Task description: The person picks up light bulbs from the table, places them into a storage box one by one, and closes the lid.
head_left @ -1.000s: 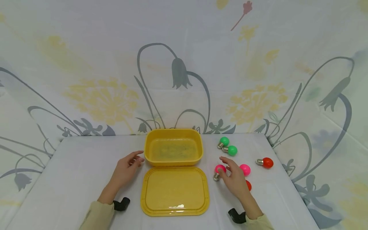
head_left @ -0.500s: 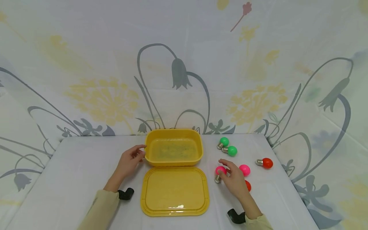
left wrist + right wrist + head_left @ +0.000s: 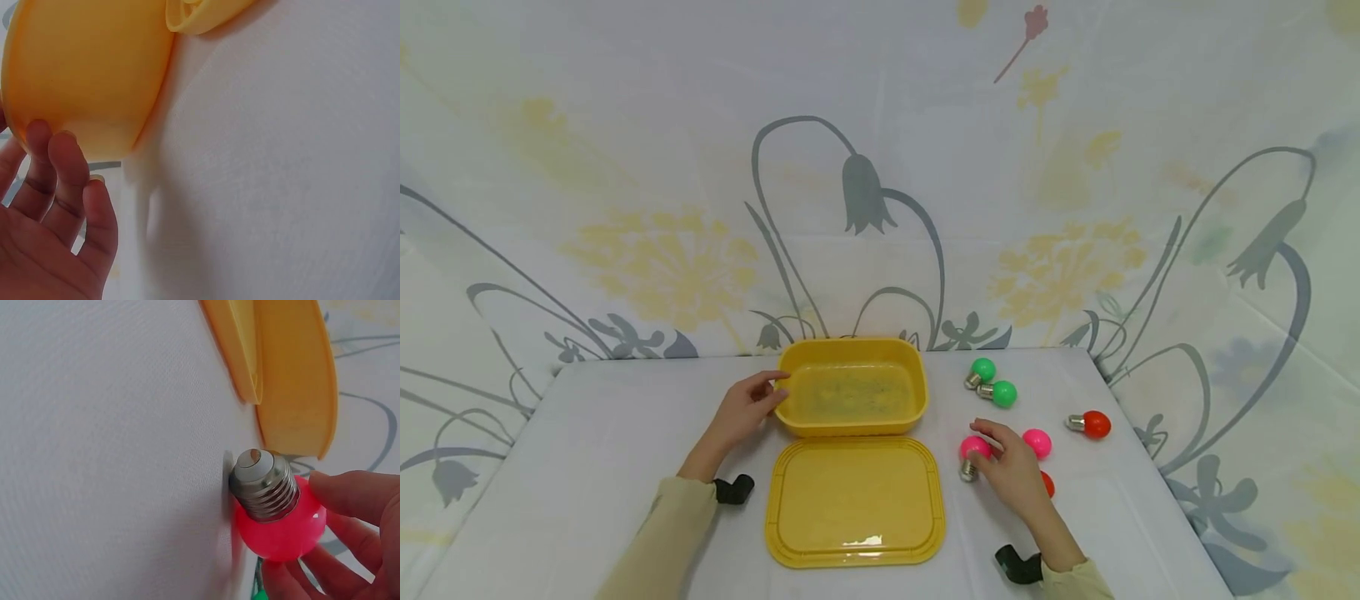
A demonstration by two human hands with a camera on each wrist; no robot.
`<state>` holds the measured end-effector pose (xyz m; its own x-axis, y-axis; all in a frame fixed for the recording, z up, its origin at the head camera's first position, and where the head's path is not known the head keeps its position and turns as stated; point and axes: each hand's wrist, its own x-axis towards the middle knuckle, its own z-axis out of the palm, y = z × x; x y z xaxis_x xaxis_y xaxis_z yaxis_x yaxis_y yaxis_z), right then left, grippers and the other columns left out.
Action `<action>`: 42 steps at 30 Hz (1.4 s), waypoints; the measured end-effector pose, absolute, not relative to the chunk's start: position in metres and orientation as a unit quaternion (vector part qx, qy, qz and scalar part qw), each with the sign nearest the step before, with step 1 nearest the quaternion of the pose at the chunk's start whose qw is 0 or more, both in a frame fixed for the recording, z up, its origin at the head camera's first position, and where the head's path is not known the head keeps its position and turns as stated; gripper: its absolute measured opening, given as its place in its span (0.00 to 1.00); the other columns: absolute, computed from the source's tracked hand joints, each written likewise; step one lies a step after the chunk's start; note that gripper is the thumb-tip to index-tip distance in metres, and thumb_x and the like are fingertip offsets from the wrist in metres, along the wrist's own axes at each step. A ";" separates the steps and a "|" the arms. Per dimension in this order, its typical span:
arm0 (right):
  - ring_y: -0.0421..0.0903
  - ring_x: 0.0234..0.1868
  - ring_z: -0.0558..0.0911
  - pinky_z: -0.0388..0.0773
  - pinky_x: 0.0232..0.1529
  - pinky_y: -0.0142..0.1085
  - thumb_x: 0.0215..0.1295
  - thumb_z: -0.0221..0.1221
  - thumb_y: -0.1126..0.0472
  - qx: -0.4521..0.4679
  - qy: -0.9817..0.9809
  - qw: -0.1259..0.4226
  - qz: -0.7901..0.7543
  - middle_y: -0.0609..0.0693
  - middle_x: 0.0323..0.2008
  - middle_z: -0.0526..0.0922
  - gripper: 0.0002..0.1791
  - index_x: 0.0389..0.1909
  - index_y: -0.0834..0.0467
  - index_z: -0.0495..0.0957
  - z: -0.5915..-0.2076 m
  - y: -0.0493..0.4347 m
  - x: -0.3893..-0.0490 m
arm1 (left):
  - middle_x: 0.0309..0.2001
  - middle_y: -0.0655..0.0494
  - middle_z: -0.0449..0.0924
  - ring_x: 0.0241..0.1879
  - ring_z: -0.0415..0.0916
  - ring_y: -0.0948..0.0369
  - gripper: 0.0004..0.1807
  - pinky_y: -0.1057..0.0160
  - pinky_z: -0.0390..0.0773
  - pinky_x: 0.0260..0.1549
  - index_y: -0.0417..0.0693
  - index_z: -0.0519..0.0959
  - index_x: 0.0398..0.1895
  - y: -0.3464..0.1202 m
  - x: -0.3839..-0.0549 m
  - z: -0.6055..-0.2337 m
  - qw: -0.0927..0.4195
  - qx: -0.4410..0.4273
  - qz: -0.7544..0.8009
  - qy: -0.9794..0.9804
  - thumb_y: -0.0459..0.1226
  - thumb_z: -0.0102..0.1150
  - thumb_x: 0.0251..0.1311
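Note:
At the left end of the yellow plastic box [image 3: 852, 429], my left hand [image 3: 741, 410] holds the rim, with its other curled fingertips against the outer wall [image 3: 94, 75] in the left wrist view. My right hand [image 3: 1011, 467] pinches a round pink light bulb [image 3: 974, 450] between thumb and fingers. Its silver screw base [image 3: 269, 487] points toward the camera in the right wrist view, and the bulb is at or just above the table. Right of that hand lie another pink bulb [image 3: 1037, 443] and a red bulb [image 3: 1048, 485], both partly hidden by it.
The yellow lid [image 3: 854, 502] lies flat in front of the box. Two green bulbs, one nearer [image 3: 1004, 393] and one farther [image 3: 983, 369], lie behind the right hand. A red bulb [image 3: 1097, 425] is near the table's right edge. A flowered cloth [image 3: 865, 275] hangs behind.
My left hand has moved forward and right from beside the box onto its rim. The pink bulb under my right hand has shifted slightly toward me, its base swinging more upright in view.

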<state>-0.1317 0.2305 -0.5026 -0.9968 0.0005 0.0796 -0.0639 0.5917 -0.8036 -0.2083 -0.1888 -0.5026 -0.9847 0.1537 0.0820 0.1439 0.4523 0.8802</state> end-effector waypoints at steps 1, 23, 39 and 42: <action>0.58 0.61 0.76 0.77 0.55 0.48 0.57 0.68 0.71 0.013 -0.891 0.031 0.454 0.58 0.57 0.80 0.25 0.58 0.64 0.78 -0.502 0.231 -0.132 | 0.29 0.51 0.70 0.27 0.70 0.54 0.19 0.67 0.74 0.24 0.41 0.78 0.59 -0.188 -0.209 -0.503 0.009 0.085 0.517 0.852 0.39 0.61 0.67; 0.56 0.57 0.79 0.80 0.53 0.45 0.57 0.70 0.65 0.001 -0.905 -0.016 0.425 0.56 0.55 0.81 0.25 0.57 0.62 0.80 -0.502 0.231 -0.134 | 0.29 0.50 0.65 0.25 0.65 0.55 0.18 0.68 0.67 0.21 0.39 0.79 0.57 -0.182 -0.209 -0.509 0.005 0.056 0.542 0.838 0.30 0.60 0.65; 0.55 0.53 0.81 0.79 0.54 0.50 0.57 0.70 0.67 0.029 -0.908 0.011 0.418 0.53 0.50 0.84 0.20 0.52 0.57 0.84 -0.504 0.232 -0.133 | 0.27 0.51 0.63 0.29 0.64 0.55 0.16 0.67 0.67 0.26 0.44 0.78 0.58 -0.181 -0.209 -0.512 0.033 0.053 0.537 0.841 0.37 0.58 0.69; 0.55 0.53 0.81 0.78 0.55 0.52 0.56 0.70 0.68 0.033 -0.909 0.020 0.415 0.53 0.50 0.85 0.20 0.51 0.57 0.84 -0.504 0.232 -0.133 | 0.27 0.52 0.64 0.28 0.65 0.55 0.17 0.67 0.68 0.25 0.45 0.78 0.58 -0.180 -0.208 -0.511 0.032 0.054 0.536 0.842 0.37 0.58 0.69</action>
